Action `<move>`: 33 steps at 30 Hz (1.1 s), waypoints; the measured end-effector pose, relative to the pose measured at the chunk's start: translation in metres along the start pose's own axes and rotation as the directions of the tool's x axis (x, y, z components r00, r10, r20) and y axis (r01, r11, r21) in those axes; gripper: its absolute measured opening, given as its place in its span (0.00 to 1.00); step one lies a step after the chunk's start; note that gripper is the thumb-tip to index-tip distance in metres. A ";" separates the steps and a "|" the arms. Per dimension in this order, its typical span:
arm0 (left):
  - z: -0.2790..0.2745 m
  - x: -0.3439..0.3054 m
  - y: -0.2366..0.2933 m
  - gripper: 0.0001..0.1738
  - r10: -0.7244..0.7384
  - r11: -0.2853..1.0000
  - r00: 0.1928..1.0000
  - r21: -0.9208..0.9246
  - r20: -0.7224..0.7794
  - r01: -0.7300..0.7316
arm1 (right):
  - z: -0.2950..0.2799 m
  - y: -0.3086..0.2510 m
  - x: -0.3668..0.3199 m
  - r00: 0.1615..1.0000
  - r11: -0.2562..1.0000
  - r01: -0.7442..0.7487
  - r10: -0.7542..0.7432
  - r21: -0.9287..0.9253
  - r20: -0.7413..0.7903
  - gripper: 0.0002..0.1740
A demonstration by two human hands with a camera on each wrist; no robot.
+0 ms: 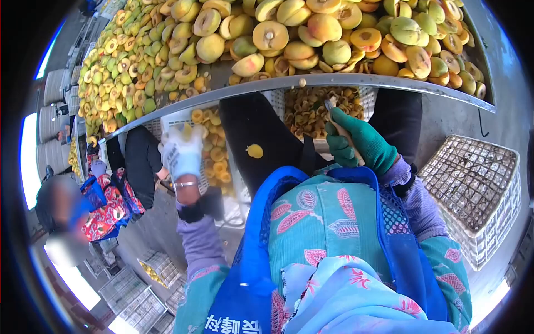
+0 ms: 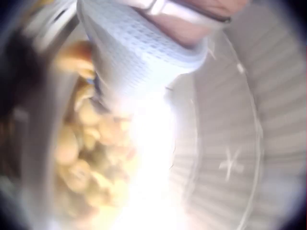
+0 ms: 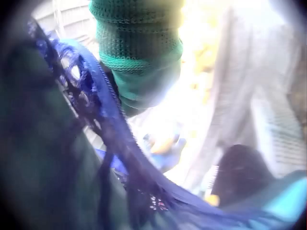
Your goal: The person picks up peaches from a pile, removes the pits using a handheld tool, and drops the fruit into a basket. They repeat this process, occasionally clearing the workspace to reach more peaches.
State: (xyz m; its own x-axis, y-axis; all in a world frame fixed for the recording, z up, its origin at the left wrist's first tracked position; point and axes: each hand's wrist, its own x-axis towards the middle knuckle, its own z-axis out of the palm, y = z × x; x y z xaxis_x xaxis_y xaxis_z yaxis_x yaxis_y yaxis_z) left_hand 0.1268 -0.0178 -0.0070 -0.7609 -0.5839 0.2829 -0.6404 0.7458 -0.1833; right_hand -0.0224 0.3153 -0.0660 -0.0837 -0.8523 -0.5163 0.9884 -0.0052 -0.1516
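Note:
In the head view my left hand (image 1: 182,151), in a white glove, is blurred over the left side of a white crate (image 1: 236,192) of yellow halved fruit (image 1: 217,150). A yellowish patch shows at its fingertips; I cannot tell whether they hold a piece. My right hand (image 1: 361,142), in a green glove, grips a slim wooden-handled tool (image 1: 346,132), its pale tip pointing up beside a crate of brownish fruit pieces (image 1: 314,111). In the left wrist view, glare hides the left fingers. The right wrist view shows the green cuff (image 3: 139,43) but not the fingers.
A metal-edged table (image 1: 300,82) heaped with apricot-like fruit (image 1: 270,36), whole and halved, stands ahead. One yellow piece (image 1: 254,151) lies on my dark trouser leg. An upturned white crate (image 1: 473,178) sits at right. Another person (image 1: 108,209) works at left, near stacked crates (image 1: 130,292).

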 end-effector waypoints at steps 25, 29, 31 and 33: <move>0.013 0.072 0.114 0.21 0.284 -0.142 0.953 -0.979 0.104 0.149 | 0.098 -0.031 0.050 0.463 -0.106 0.392 -0.835 -0.914 0.296 0.16; 0.019 0.067 0.142 0.21 0.417 -0.620 0.848 -0.579 0.328 0.529 | 0.087 -0.031 0.056 0.459 -0.078 0.340 -0.856 -0.937 0.238 0.19; 0.007 0.063 0.159 0.22 0.351 -0.512 0.911 -0.771 0.216 0.380 | 0.085 -0.032 0.053 0.491 -0.072 0.317 -0.841 -0.946 0.229 0.20; -0.007 0.065 0.164 0.22 0.385 -0.437 0.898 -0.816 0.211 0.379 | 0.087 -0.031 0.053 0.504 -0.053 0.312 -0.837 -0.949 0.213 0.20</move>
State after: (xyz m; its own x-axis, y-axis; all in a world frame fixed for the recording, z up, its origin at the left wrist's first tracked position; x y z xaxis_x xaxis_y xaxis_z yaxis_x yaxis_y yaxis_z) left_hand -0.0274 0.0689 -0.0123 -0.9523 -0.3049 -0.0148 0.0767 -0.2859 0.9552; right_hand -0.0465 0.2251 -0.0155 -0.8427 -0.5364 0.0460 -0.1988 0.2306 -0.9525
